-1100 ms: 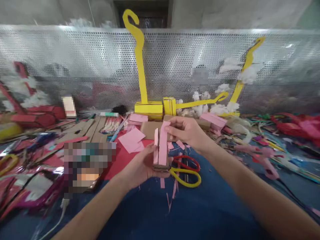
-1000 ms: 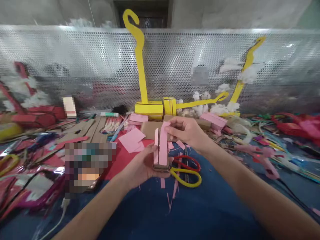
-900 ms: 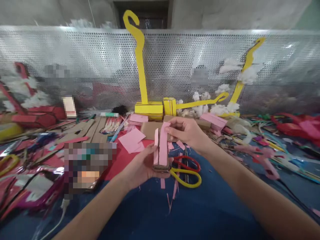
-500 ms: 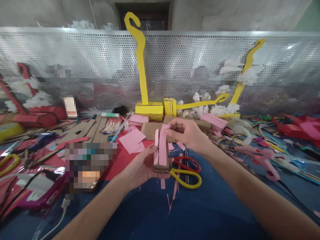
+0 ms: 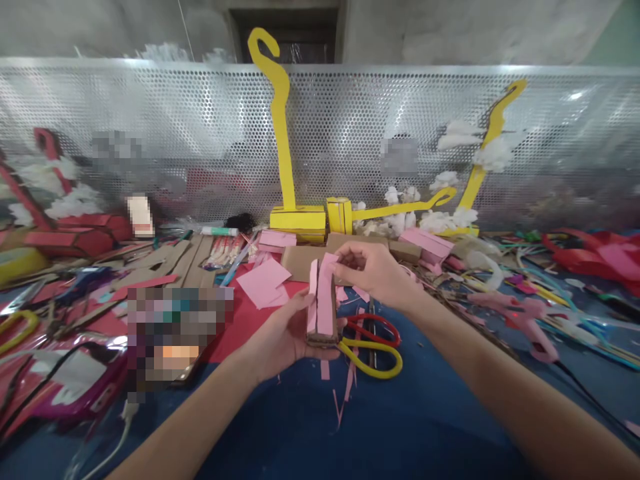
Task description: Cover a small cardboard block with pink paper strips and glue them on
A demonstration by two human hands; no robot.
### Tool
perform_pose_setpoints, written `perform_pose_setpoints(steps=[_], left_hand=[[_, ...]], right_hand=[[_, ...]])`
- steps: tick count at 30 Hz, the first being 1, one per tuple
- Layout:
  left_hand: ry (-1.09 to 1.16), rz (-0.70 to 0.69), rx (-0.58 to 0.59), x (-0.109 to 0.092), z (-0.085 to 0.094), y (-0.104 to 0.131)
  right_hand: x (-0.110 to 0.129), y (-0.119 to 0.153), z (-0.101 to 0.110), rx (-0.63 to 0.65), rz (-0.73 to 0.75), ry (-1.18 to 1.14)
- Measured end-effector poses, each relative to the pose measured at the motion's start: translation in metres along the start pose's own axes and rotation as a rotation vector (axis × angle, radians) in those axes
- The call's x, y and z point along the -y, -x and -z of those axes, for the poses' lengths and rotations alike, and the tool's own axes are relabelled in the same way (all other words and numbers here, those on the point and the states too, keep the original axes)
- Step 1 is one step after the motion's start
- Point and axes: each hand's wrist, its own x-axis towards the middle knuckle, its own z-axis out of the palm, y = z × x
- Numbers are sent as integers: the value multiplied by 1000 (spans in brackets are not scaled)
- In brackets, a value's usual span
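My left hand (image 5: 287, 333) is wrapped round a small cardboard box (image 5: 323, 339) from below and the left side. Two pink paper strips run lengthwise along the box's upper face, with a dark gap between them. The far end of the right-hand pink paper strip (image 5: 327, 303) is pinched between the thumb and fingers of my right hand (image 5: 363, 267). Just right of the box lie scissors (image 5: 377, 360) with one red and one yellow handle loop. Narrow pink scraps (image 5: 350, 383) are scattered beside them on the blue table.
A pink glue gun (image 5: 523, 313) with a black cord lies at right. Pink paper pieces (image 5: 263, 283) rest on red sheet at left. Yellow hooked cardboard figures (image 5: 297, 219) stand behind, before a perforated metal panel (image 5: 200, 133). Cardboard strips (image 5: 180, 267) clutter the left.
Both hands keep their hold on the box and strip. My right hand has shifted very slightly, and the strip's far end looks a little more bent toward it.
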Motion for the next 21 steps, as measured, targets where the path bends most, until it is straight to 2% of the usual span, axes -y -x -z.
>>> perform_pose_setpoints(steps=[13, 21], left_hand=[[-19, -17, 8, 0, 0, 0], [-38, -29, 30, 1, 0, 2]], right_hand=[[-3, 1, -1, -10, 12, 1], [-3, -2, 5, -115, 67, 72]])
